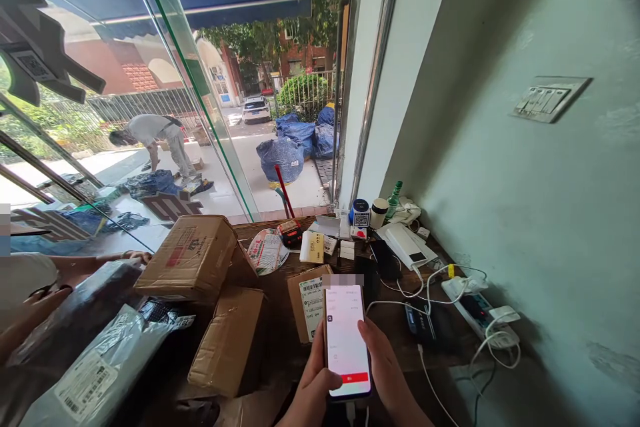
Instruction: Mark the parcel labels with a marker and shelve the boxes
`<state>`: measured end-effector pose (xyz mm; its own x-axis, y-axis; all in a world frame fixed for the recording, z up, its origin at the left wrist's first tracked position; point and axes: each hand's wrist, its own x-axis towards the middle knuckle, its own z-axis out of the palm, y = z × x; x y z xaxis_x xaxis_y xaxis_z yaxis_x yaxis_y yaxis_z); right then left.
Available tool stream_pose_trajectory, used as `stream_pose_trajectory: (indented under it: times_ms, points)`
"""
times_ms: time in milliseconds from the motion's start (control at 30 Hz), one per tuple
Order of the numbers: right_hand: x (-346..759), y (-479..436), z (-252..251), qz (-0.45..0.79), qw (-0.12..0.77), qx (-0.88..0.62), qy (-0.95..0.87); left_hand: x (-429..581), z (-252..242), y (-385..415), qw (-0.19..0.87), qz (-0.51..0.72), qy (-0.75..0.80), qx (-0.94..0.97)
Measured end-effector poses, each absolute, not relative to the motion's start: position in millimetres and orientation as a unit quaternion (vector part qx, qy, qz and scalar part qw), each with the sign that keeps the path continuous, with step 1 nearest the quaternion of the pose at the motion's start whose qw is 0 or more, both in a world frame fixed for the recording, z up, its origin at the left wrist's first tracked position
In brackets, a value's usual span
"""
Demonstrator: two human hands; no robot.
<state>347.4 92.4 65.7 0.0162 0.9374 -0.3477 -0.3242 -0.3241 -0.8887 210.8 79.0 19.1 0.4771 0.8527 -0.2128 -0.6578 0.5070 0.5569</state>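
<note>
A smartphone (346,340) with a bright white screen and a red button at its bottom is held upright at the bottom centre. My left hand (313,387) wraps its left edge, thumb on the lower screen. My right hand (387,367) grips its right edge, thumb resting on the glass. A white cable runs from the phone's base. Just behind the phone lies a small cardboard parcel (309,303) with a barcode label.
Cardboard boxes (193,257) (230,340) and plastic-wrapped parcels (95,367) crowd the wooden desk's left. Another person's arm (65,273) reaches in at the left. A power strip (480,310), cables, a white device and bottles sit right, by the wall. Outside the glass, a person bends over blue sacks.
</note>
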Motion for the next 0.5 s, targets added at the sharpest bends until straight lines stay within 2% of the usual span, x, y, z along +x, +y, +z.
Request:
stream_pose_trajectory:
  times_ms: [100, 300, 500]
  points:
    - [352.6, 93.4, 47.2, 0.594, 0.514, -0.517, -0.34, 210.8, 19.3, 81.2, 0.838, 0.459, 0.23, 0.184]
    - [397.3, 139.8, -8.1, 0.444, 0.472, -0.672, -0.357, 206.5, 15.0, 83.8, 0.854, 0.442, 0.222, 0.16]
    - [467.7, 219.3, -52.8, 0.342, 0.34, -0.816, -0.319, 188.0, -4.5, 73.0, 0.823, 0.485, 0.259, 0.142]
